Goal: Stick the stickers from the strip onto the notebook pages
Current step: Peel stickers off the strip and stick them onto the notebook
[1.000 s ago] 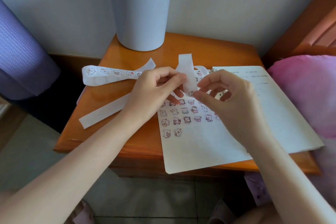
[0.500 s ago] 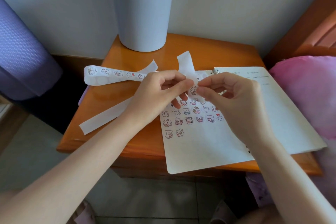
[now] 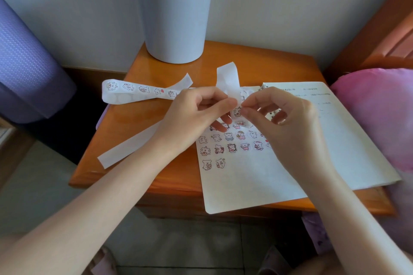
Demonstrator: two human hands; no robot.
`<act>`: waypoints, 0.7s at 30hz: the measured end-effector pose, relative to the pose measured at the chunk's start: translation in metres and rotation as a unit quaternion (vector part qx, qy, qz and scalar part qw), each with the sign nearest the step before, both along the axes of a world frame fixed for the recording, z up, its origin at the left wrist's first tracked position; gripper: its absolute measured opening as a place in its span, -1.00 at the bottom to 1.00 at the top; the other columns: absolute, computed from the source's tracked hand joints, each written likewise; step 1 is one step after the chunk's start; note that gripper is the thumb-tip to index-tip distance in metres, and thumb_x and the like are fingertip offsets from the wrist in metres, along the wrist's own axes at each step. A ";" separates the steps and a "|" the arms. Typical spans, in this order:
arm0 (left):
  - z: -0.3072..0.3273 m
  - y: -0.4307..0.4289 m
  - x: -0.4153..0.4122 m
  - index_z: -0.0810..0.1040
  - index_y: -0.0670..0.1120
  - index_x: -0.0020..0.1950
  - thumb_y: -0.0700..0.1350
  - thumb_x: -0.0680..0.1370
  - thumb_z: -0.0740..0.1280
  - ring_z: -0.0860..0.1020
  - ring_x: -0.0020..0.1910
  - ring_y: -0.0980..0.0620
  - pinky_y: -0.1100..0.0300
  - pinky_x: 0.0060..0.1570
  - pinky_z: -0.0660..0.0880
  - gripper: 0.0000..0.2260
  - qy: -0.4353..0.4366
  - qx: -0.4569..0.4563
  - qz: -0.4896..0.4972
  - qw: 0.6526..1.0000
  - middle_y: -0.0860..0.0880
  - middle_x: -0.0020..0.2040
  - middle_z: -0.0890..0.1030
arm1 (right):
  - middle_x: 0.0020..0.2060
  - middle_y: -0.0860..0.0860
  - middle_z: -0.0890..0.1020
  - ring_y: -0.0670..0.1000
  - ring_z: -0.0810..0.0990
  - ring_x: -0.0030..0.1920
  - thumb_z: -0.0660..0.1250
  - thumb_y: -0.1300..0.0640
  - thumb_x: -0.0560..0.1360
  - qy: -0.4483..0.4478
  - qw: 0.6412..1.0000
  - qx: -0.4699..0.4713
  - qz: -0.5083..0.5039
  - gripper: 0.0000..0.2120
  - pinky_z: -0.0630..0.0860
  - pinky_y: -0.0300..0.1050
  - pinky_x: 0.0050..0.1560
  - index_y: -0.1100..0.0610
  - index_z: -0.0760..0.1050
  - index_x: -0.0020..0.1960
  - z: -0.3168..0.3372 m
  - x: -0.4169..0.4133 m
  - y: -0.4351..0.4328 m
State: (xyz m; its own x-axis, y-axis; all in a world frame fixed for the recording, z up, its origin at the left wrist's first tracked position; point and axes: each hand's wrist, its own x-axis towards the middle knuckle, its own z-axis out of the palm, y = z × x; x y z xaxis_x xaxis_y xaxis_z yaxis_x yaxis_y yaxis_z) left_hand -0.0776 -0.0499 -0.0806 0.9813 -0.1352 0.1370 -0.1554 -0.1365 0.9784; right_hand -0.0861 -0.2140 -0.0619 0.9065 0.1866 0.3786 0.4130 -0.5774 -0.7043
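Right in at the fingers [image 3: 252,99] of the right hand [image 3: 288,123]: thumb and forefinger are pressed together on the edge of one small sticker [image 3: 237,112], the other fingers fanned clear so they don't snag the glue. Opposite them, the left hand [image 3: 194,118] pinches the strip [image 3: 228,82] between thumb and forefinger just beside that sticker, which looks like an anchor, so the backing stays taut while the sticker lifts. Above the pinch the bare end of the strip stands up and curls back, out of the way.

Both hands hover just over the notebook [image 3: 245,183], open flat on the worktop [image 3: 138,123], so the drop to the page is short. Rows of stickers already fill the upper part of the left page, and the lowest row [image 3: 213,164] has only two, so the next free spot should be just beside those.

Further out, the loaded stretch of strip trails left across the worktop, cartoon faces up, ready to be fed through. A blank paper strip [image 3: 127,149] lies diagonally nearer the front edge. At the back, against the wall, stands a grey bin [image 3: 176,24], handy for spent backing, I'd guess.
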 end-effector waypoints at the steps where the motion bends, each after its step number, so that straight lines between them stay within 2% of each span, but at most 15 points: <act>1: 0.000 0.000 0.000 0.63 -0.17 -0.12 -0.13 0.51 0.37 0.64 -0.27 0.08 0.30 -0.30 0.57 -0.88 0.002 -0.003 0.001 1.000 -0.02 -0.27 0.65 | -0.26 -0.17 0.62 -0.14 0.54 -0.22 0.43 0.18 0.43 -0.007 1.000 -0.007 -0.001 -0.94 0.40 -0.43 -0.28 0.04 0.59 -0.14 0.000 0.000 0.000; 6: 0.000 0.001 0.001 0.62 -0.17 -0.15 -0.15 0.51 0.37 0.65 -0.28 0.06 0.27 -0.29 0.58 -0.89 0.008 -0.012 0.001 1.000 -0.04 -0.27 0.65 | -0.23 -0.12 0.62 -0.14 0.53 -0.21 0.43 0.19 0.43 -0.055 0.997 -0.047 -0.011 -0.95 0.39 -0.47 -0.25 0.08 0.60 -0.12 -0.003 -0.001 0.001; 14: 0.000 0.001 0.001 0.62 -0.17 -0.17 -0.17 0.51 0.37 0.66 -0.28 0.04 0.28 -0.30 0.58 -0.90 0.006 -0.004 0.010 1.000 -0.05 -0.28 0.65 | -0.18 -0.14 0.57 -0.12 0.52 -0.20 0.43 0.15 0.43 -0.062 0.996 -0.059 -0.035 -0.95 0.45 -0.33 -0.29 0.05 0.58 -0.12 -0.005 -0.003 0.004; 18: 0.000 0.001 0.001 0.62 -0.19 -0.16 -0.17 0.52 0.36 0.65 -0.28 0.06 0.29 -0.32 0.57 -0.88 0.013 -0.004 0.015 1.000 -0.06 -0.27 0.65 | -0.06 -0.09 0.54 -0.11 0.46 -0.08 0.42 0.11 0.43 -0.073 0.993 -0.078 -0.043 -0.93 0.42 -0.31 -0.18 0.06 0.59 -0.10 -0.007 -0.003 0.005; 21: 0.001 0.002 0.002 0.61 -0.19 -0.16 -0.17 0.53 0.35 0.64 -0.31 0.07 0.30 -0.34 0.56 -0.88 0.024 -0.013 0.020 0.999 -0.04 -0.28 0.65 | -0.05 -0.10 0.49 -0.08 0.42 0.00 0.41 0.08 0.44 -0.091 0.990 -0.099 -0.041 -0.92 0.38 -0.35 -0.09 0.07 0.58 -0.10 -0.003 -0.005 0.006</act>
